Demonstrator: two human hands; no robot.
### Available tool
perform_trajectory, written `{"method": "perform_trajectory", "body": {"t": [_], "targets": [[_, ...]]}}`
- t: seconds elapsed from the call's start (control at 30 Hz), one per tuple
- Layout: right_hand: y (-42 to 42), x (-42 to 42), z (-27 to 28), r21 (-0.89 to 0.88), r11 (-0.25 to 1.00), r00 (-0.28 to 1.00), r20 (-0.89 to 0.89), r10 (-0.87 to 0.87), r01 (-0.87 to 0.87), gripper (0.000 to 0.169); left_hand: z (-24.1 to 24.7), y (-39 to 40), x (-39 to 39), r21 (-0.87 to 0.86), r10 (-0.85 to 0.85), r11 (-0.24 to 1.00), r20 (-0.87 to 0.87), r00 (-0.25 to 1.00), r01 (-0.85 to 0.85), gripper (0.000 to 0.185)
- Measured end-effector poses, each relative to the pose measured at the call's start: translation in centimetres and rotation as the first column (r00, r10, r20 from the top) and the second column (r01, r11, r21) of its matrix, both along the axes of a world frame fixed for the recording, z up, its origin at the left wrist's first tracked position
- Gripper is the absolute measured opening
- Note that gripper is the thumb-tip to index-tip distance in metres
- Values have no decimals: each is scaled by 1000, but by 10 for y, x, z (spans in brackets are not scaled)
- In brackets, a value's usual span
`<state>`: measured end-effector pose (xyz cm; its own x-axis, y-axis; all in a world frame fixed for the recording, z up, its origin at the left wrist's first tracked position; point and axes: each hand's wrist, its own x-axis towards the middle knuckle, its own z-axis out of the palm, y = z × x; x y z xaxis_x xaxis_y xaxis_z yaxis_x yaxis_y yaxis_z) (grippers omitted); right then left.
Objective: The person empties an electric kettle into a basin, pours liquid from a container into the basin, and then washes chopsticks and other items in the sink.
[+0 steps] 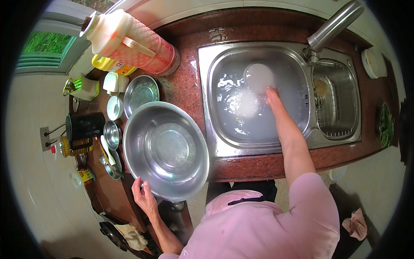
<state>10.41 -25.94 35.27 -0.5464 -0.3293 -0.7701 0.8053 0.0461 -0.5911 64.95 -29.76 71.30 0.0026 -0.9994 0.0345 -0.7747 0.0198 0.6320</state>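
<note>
My right hand (272, 94) reaches into cloudy water in the large basin of a stainless steel sink (203, 129). It meets the lower right edge of a pale round dish (258, 76) under the water; its fingers are hidden there. A second pale round shape (248, 106), blurred by the water, lies closer to me. My left hand (145, 197) has its thumb and fingers at the near left rim of a large metal basin (171, 145), gripping that edge. The basin overlaps the counter's front edge, and no loose items show inside it.
Left of the sink stand a red-and-white thermos flask (139, 42), a metal plate (141, 94), a white bowl (114, 107), a small metal bowl (111, 134) and a black kettle (84, 125). A faucet (334, 27) rises behind the smaller sink, which holds a wire rack (339, 106).
</note>
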Motion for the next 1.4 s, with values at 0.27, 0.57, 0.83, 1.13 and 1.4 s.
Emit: {"method": "perform_trajectory", "body": {"t": [0.27, 0.57, 0.83, 1.13, 1.4], "targets": [[-21, -9, 133, -219, 973, 945, -328, 0, -76, 38, -7, 15, -26, 2, 17, 1000, -81, 997, -17, 35], [5, -10, 217, 264, 895, -27, -962, 273, -360, 35, -44, 14, -20, -12, -95, 995, -62, 994, 95, 28], [53, -30, 147, 347, 935, 100, -930, 353, -68, 53, -44, 21, -28, -133, -240, 961, 29, 970, 242, 26], [119, -17, 16, -78, 993, 976, -193, -105, 92, 40, -40, 19, -30, -142, -199, 970, -12, 980, 195, 25], [42, 2, 201, -20, 927, 508, -841, 187, -375, 37, -42, 22, -29, -135, -187, 973, -5, 982, 185, 23]]}}
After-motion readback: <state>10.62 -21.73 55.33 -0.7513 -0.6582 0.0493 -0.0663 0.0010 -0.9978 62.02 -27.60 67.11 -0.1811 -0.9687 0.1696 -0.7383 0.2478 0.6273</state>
